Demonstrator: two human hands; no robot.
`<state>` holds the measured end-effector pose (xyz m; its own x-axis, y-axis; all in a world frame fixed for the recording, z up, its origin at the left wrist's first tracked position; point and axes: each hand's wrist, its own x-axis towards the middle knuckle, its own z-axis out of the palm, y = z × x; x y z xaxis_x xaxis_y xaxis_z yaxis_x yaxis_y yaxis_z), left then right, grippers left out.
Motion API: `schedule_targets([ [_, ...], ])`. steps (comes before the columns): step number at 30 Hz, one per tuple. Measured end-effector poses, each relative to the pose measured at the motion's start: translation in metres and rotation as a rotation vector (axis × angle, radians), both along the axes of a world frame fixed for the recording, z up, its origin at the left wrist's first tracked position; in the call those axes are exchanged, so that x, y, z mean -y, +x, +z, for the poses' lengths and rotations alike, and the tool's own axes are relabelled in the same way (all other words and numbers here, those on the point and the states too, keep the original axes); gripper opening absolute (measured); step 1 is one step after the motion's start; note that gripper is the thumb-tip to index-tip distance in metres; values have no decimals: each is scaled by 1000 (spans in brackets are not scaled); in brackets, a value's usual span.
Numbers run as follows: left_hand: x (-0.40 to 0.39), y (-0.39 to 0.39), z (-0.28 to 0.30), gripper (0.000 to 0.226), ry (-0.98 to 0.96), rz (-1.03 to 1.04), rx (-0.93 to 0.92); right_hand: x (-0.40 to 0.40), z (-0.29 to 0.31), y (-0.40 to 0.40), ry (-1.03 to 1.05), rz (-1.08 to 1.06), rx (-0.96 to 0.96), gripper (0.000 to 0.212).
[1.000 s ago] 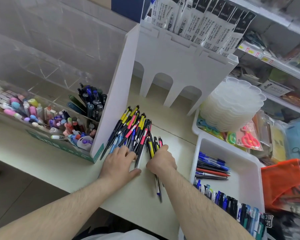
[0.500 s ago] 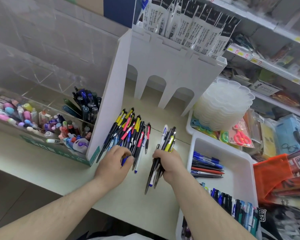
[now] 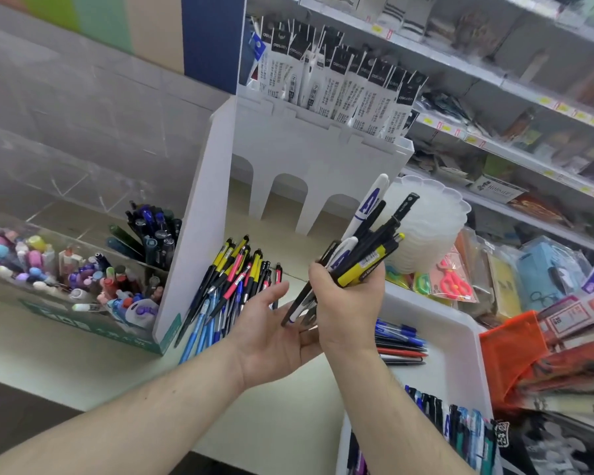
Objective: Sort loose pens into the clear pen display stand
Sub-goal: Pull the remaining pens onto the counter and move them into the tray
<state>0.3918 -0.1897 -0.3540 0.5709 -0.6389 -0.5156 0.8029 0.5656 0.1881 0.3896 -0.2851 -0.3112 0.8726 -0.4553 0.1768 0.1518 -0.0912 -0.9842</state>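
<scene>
Right hand has lifted its bundle of pens up off the desk, fingers clamped round it, tips pointing up-right. Left hand has left the pen pile and now sits palm-up under the bundle's lower ends, fingers apart and relaxed. Pile lies on the desk just right of the white stand; white tray sits right of the stand, more pens inside.
</scene>
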Motion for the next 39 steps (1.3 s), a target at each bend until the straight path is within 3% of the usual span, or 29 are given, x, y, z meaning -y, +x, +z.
schedule_targets([
  [7,18,1,12,39,30,13,-28,1,-5,-8,-64,-52,112,38],
  [14,28,7,13,21,118,-15,56,6,-29,-13,-113,-91,-16,31],
  [22,28,12,4,20,126,1,107,3,-36,-12,-16,-47,-102,31],
  [28,27,13,-2,20,242,13,163,1,-31,-14,125,-5,-105,35],
  [33,35,14,-6,34,319,63,184,-3,-31,-12,239,-122,-171,36],
  [39,52,11,-11,27,309,-39,209,19,-28,-12,291,-194,-259,23],
])
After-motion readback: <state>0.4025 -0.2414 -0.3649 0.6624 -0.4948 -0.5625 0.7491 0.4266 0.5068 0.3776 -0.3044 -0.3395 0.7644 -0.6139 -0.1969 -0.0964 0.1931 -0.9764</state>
